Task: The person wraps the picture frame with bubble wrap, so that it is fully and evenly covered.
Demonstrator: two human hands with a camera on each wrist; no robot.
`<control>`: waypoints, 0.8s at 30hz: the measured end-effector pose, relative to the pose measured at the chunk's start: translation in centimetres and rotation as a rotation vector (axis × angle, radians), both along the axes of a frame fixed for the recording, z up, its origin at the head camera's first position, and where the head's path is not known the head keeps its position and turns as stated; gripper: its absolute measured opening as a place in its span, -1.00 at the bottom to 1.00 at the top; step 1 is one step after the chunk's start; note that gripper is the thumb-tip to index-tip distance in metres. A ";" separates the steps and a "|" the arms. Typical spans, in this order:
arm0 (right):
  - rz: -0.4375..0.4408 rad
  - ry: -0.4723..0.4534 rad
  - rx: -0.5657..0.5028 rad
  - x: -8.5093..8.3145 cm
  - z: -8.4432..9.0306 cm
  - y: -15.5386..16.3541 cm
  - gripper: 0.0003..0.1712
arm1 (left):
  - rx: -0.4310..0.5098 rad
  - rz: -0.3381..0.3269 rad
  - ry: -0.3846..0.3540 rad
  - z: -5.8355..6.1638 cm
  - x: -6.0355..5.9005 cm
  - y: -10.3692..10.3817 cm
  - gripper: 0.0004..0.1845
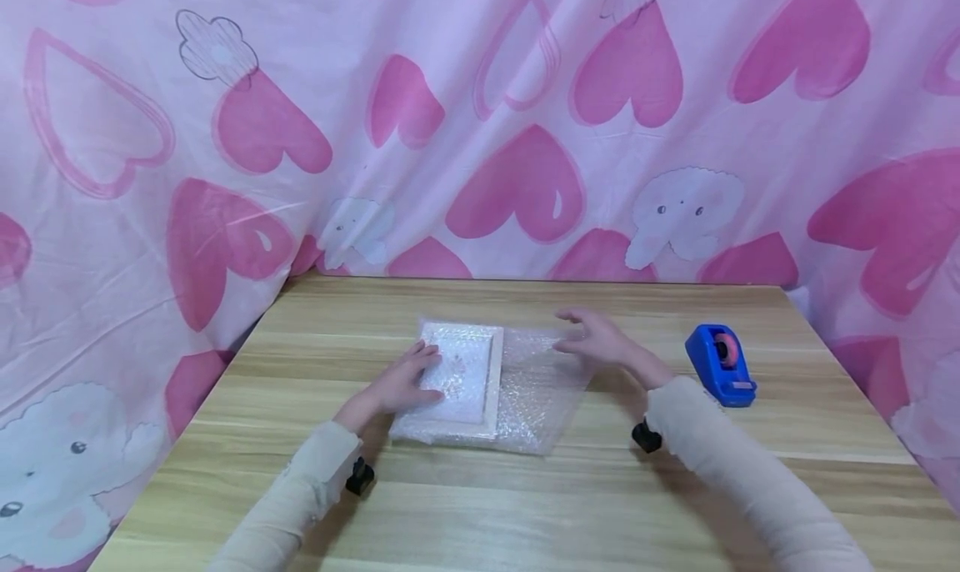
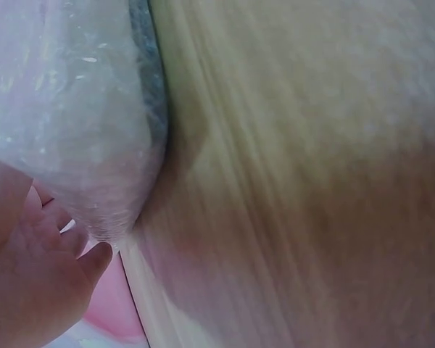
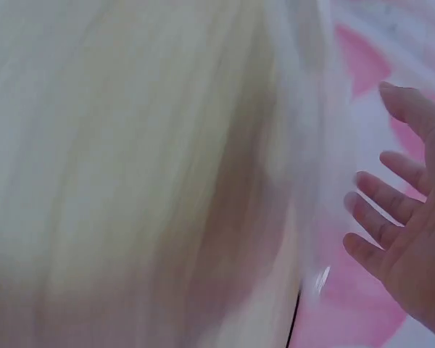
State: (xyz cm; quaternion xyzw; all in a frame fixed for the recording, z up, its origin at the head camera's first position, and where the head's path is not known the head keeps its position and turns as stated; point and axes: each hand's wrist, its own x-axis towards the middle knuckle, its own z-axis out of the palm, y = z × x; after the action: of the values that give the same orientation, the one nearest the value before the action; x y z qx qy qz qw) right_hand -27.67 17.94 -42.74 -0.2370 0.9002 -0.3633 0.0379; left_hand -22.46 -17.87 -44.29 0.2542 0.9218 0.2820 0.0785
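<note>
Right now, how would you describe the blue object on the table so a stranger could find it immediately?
On the wooden table, look toward its right side, beyond the right hand. There stands the blue tape dispenser, apart from the bubble wrap. It is the only solid blue thing, with a pink roll inside.

Pink heart-patterned cloth [image 1: 480,122], pale striped wood table [image 1: 525,489], blue tape dispenser [image 1: 718,365].

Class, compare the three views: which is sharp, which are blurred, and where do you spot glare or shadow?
Head view: sharp, evenly lit, soft shadows under the sleeves on the table. Left wrist view: smeared wood grain, small glints on the bubble wrap. Right wrist view: heavily blurred and washed out; only the right hand reads clearly.
</note>
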 end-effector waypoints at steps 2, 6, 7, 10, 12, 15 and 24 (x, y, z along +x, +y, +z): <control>-0.014 -0.015 0.004 -0.2 -0.4 1.6 -0.29 | -0.010 -0.001 0.005 0.0 0.0 -0.1 -0.30; -0.023 -0.060 -0.003 -0.3 -1.5 3.9 -0.35 | -0.026 -0.005 0.012 0.0 0.1 -0.1 -0.31; -0.023 -0.071 -0.010 -0.2 -1.7 4.3 -0.37 | -0.028 -0.006 0.012 0.0 0.2 -0.1 -0.31; -0.026 -0.102 -0.040 -0.1 -2.3 5.1 -0.43 | -0.020 -0.007 0.008 0.0 0.2 -0.1 -0.31; -0.027 -0.118 -0.078 -0.1 -2.6 5.5 -0.47 | -0.012 -0.010 0.014 -0.1 0.2 0.0 -0.32; -0.027 -0.148 -0.146 -0.3 -2.9 5.8 -0.53 | -0.011 -0.005 0.011 -0.1 0.1 0.0 -0.31; -0.109 -0.307 -0.391 0.2 -2.5 5.9 -0.57 | -0.022 -0.008 0.014 -0.2 0.0 -0.1 -0.30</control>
State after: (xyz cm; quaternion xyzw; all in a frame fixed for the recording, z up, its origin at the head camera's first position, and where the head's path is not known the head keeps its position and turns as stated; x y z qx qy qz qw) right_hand -27.48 23.82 -45.26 -0.1328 0.8079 -0.5639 0.1079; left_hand -22.47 -17.93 -44.52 0.2591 0.9244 0.2696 0.0759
